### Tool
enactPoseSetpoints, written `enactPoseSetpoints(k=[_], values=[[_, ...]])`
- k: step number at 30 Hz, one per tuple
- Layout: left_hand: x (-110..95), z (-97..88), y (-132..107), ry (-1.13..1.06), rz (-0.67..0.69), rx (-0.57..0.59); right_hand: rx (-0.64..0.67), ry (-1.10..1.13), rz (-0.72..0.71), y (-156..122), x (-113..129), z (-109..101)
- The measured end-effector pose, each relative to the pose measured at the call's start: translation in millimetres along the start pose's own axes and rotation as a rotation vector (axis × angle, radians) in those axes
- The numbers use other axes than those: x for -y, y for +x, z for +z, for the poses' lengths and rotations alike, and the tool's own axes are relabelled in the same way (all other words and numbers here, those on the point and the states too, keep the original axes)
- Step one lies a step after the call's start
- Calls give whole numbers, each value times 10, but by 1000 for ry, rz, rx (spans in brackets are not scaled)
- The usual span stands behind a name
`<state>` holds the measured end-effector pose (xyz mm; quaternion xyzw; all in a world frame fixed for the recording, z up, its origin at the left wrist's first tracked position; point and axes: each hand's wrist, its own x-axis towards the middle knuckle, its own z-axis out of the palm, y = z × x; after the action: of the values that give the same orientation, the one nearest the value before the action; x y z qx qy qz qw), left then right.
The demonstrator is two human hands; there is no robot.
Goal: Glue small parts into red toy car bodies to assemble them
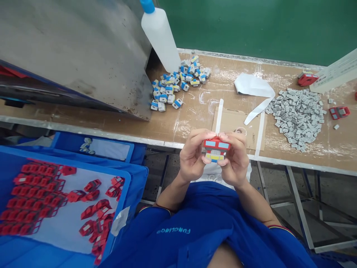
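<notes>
Both my hands meet just in front of the table's near edge, pinching a small red toy piece point(216, 145) with blue windows and a grey, yellow-striped insert under it. My left hand point(192, 156) grips its left end with curled fingers. My right hand point(235, 160) holds the right end the same way. A pile of blue, white and yellow inserts point(178, 82) lies on the table beyond. A heap of small grey parts point(298, 113) lies to the right.
A blue crate point(134, 178) at my lower left holds many red shells point(36, 201). A white squeeze bottle point(160, 35) leans by a metal machine housing point(83, 52). Two finished red pieces point(338, 111) and a white box point(337, 70) sit far right. White paper strips point(252, 87) lie mid-table.
</notes>
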<state>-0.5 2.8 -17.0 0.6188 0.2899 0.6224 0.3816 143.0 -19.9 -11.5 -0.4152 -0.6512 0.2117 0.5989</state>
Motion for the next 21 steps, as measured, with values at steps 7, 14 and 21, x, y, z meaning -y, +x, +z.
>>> enactPoseSetpoints(k=[7,14,21], values=[[-18,-7,19,117,34,21,4,146,93,-2,-92,-6],[-21,-66,78,248,89,79,5,357,154,15,-193,16],[-33,-45,86,223,66,55,-12,280,157,65,-127,19]])
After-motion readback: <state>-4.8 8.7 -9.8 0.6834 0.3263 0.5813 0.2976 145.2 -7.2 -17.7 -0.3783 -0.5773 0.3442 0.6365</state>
